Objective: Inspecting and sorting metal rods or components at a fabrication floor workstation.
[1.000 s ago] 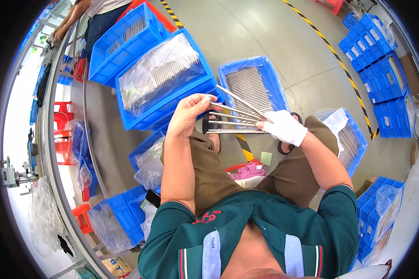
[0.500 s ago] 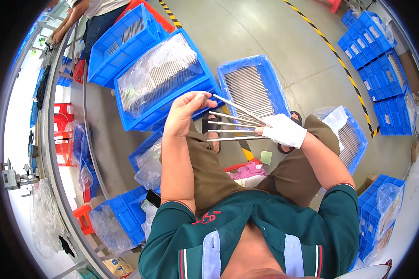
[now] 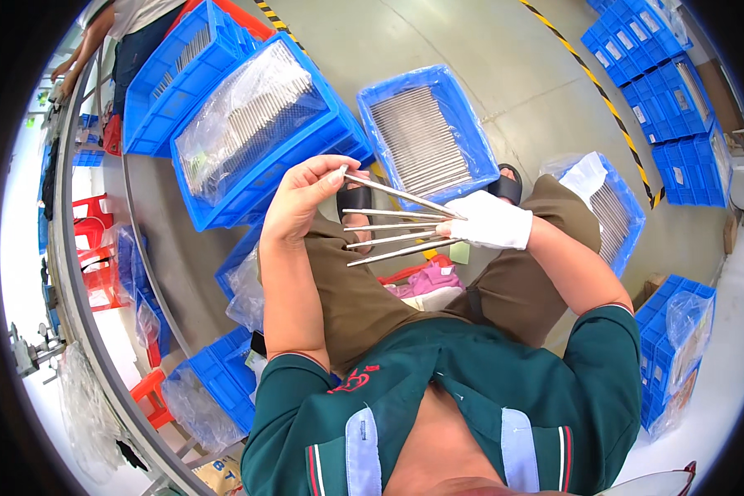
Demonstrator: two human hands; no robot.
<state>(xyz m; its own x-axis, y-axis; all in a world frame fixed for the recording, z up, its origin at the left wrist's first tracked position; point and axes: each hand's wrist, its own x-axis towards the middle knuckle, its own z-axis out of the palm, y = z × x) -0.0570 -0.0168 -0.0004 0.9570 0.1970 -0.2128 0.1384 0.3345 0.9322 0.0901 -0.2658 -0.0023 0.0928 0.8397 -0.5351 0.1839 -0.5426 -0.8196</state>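
My right hand, in a white glove, is closed on one end of several thin grey metal rods that fan out to the left over my lap. My bare left hand pinches the far end of the topmost rod between thumb and fingertips. The other rods' left ends hang free below that hand. Just beyond my hands, a blue bin lined with clear plastic holds a dense row of similar rods.
Larger blue crates with plastic-covered rods stand at the front left. Beside my right knee is another bin of rods. Stacked crates line the right side. A metal rail runs along the left, and another person is at the upper left.
The view has shifted, so the bins sit farther left and higher. Both hands keep their hold on the rods, whose free ends now slant lower to the left.
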